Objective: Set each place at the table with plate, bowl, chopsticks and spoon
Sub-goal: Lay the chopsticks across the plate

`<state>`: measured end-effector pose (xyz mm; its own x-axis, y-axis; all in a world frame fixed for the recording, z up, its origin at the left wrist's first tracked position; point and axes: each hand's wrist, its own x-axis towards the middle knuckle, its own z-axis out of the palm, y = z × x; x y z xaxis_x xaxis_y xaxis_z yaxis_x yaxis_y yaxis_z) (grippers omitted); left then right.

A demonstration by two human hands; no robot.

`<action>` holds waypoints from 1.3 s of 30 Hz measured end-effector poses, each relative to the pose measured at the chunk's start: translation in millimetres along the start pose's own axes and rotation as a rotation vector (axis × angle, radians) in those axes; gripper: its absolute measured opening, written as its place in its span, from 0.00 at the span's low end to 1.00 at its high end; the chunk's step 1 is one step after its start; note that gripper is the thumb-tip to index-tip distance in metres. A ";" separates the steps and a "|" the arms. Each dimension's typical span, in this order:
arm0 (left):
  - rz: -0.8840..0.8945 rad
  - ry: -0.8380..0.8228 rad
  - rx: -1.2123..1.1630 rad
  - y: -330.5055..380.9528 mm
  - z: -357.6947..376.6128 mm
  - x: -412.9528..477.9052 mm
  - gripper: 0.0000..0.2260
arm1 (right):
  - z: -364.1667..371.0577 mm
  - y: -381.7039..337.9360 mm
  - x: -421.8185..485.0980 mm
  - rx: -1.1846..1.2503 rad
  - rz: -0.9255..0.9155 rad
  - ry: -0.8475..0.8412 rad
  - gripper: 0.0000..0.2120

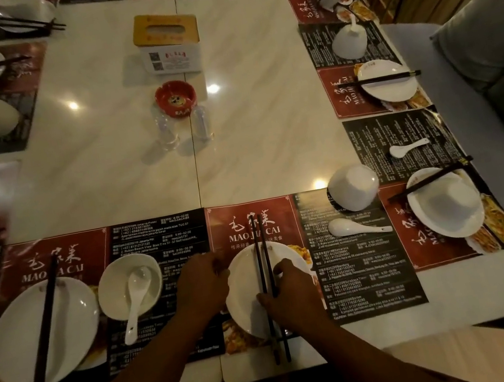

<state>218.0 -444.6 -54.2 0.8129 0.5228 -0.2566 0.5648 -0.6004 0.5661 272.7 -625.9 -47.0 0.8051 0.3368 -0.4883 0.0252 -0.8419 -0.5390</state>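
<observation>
The plate (249, 295) sat on the bench (254, 156), with a pair of black chopsticks (262, 253) lying across its middle. The right hand (291, 295) pinched the chopsticks with curled fingers over the plate, and the left hand (201, 284) gripped the plate's left rim. A white spoon (351, 227) and an upturned bowl (353, 186) lay to the plate's right, apart from it.

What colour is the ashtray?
The ashtray is red with white lettering on its side; the head view shows it.

Right-hand grip (291, 295) pinches the black chopstick pair (261, 249) lying across the round white plate (249, 305). Left-hand grip (201, 284) curls on the plate's left rim. White ceramic spoon (354, 227) and white bowl (353, 186) (mouth-down) sit to the right.
</observation>
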 end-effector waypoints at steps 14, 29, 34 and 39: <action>-0.003 -0.088 -0.045 -5.0 1.9 -3.3 0.07 | -1.1 3.9 0.1 0.031 0.012 -0.016 0.17; -0.013 -0.103 -0.069 -7.0 6.9 -8.8 0.09 | -0.9 9.3 -2.7 -0.003 0.006 -0.022 0.17; -0.016 -0.100 -0.072 -4.1 6.5 -9.3 0.09 | 0.4 10.3 -2.2 0.013 0.012 -0.020 0.16; -0.025 -0.105 -0.073 -2.8 7.3 -8.3 0.09 | 0.4 12.0 -0.5 0.014 0.011 -0.026 0.17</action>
<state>210.6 -451.6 -59.4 0.8110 0.4689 -0.3500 0.5768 -0.5403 0.6127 272.4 -636.0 -53.5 0.7898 0.3383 -0.5117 0.0082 -0.8399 -0.5427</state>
